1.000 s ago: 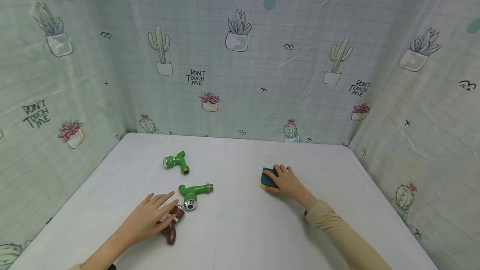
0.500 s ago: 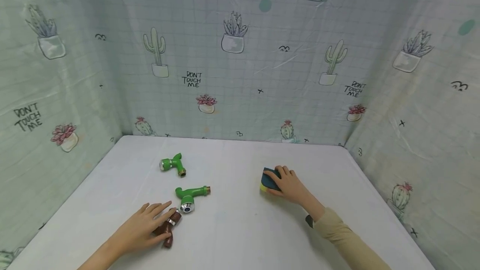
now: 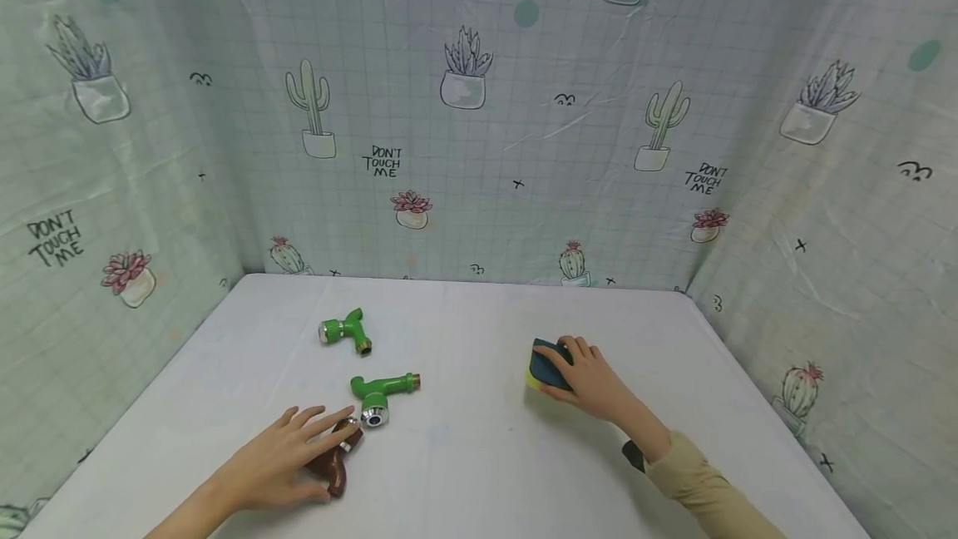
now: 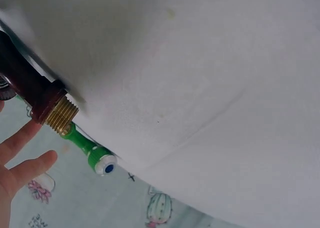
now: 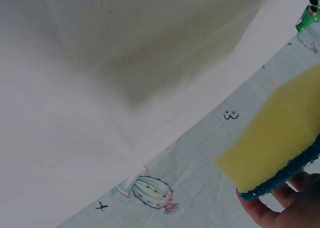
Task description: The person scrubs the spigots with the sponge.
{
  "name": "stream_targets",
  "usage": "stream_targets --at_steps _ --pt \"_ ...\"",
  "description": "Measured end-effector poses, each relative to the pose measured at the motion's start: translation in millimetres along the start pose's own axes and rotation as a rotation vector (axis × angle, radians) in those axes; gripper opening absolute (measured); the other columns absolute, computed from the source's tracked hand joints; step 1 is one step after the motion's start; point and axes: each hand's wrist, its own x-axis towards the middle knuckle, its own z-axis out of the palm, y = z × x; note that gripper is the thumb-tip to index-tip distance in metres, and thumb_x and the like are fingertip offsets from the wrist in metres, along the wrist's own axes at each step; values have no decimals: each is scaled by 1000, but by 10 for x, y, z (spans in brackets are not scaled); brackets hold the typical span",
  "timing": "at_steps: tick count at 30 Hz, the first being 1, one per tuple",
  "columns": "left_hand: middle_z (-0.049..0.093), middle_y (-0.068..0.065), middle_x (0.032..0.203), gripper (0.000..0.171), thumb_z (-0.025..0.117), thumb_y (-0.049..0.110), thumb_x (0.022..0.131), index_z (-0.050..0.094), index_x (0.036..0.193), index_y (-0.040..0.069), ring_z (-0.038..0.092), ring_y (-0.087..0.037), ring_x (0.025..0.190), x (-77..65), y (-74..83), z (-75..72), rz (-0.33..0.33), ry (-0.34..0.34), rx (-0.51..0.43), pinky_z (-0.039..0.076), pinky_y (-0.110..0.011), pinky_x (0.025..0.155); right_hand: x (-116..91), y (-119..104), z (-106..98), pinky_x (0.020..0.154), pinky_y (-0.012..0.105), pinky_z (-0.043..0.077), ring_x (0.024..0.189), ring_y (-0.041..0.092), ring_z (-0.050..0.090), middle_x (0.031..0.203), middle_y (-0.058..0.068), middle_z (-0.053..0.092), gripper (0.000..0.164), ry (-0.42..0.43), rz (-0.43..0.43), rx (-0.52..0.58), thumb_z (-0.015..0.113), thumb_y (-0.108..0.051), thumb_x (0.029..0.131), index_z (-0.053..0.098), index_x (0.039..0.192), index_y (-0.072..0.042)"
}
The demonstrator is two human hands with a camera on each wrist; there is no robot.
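Observation:
My right hand [image 3: 595, 381] grips a sponge [image 3: 548, 363], its dark scouring side up under the fingers and its yellow foam facing down. In the right wrist view the yellow foam [image 5: 280, 133] hangs above the white cloth, casting a shadow on it. At the front left, my left hand [image 3: 262, 460] lies over a brown tap [image 3: 338, 477] with fingers spread and fairly straight, hiding part of it. The left wrist view shows the tap's brass thread [image 4: 62, 115] close in front of the fingertips. Just beyond that hand lies a green tap [image 3: 374, 393].
A second green tap [image 3: 358, 333] lies farther back on the left of the white-covered table [image 3: 456, 464]. Cactus-printed curtains [image 3: 479, 148] stand along the table's back and sides.
The right hand has moved slightly right with the sponge, which appears more lifted. The left hand has settled a little lower over the brown tap. The head view has shifted slightly.

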Motion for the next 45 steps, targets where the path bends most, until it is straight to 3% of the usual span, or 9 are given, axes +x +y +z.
stream_targets --at_steps 10,20,27,32,36,38,40,43,45 --pt "47 -8 132 78 64 58 66 44 132 20 51 -28 108 22 -22 14 49 -57 -28 45 -49 81 -53 -25 -67 76 42 45 101 28 46 116 15 46 58 12 5 10 59 -48 81 41 131 -23" --pt "51 -8 125 76 70 45 63 47 129 16 48 -17 106 33 2 26 121 2 58 42 -40 82 -96 -55 -64 76 41 45 100 27 47 115 13 47 59 6 12 0 58 -50 80 41 131 -24" --pt "51 -10 125 74 71 37 65 45 130 15 49 -17 103 40 33 -3 102 -28 76 40 -35 84 -139 -54 -51 75 42 45 100 27 47 115 14 47 59 7 20 12 59 -49 80 42 131 -23" --pt "49 -11 127 70 69 37 72 42 132 13 48 -16 101 28 32 -35 69 -21 76 45 -32 81 -160 -66 -53 77 43 46 101 28 47 117 14 46 59 -2 30 28 59 -49 80 42 131 -23" --pt "46 -11 130 59 53 43 86 40 134 13 49 -16 101 48 32 -96 33 2 44 49 -32 79 -167 -91 -61 78 43 45 102 28 47 117 14 46 59 -8 40 35 58 -49 80 41 131 -24" --pt "45 -11 131 57 36 49 90 38 135 14 50 -16 102 80 38 -130 11 32 16 50 -31 78 -172 -101 -70 77 42 45 102 27 46 117 14 46 60 -3 44 34 58 -50 80 41 131 -24" --pt "44 -11 132 60 20 50 90 37 136 15 52 -17 102 130 49 -169 -10 63 -23 51 -30 75 -174 -109 -79 75 41 45 100 26 46 116 13 46 60 8 48 31 58 -50 80 40 131 -24" --pt "44 -11 133 65 8 49 88 36 137 16 54 -19 102 223 74 -222 -24 106 -71 52 -30 72 -174 -118 -87 73 38 44 98 25 45 115 13 46 60 33 52 17 59 -50 79 40 131 -25" --pt "43 -11 134 65 8 49 88 36 137 17 54 -20 103 287 91 -254 -26 121 -92 52 -29 72 -174 -128 -93 71 37 43 98 24 45 114 12 46 60 46 56 18 60 -49 79 40 130 -25"
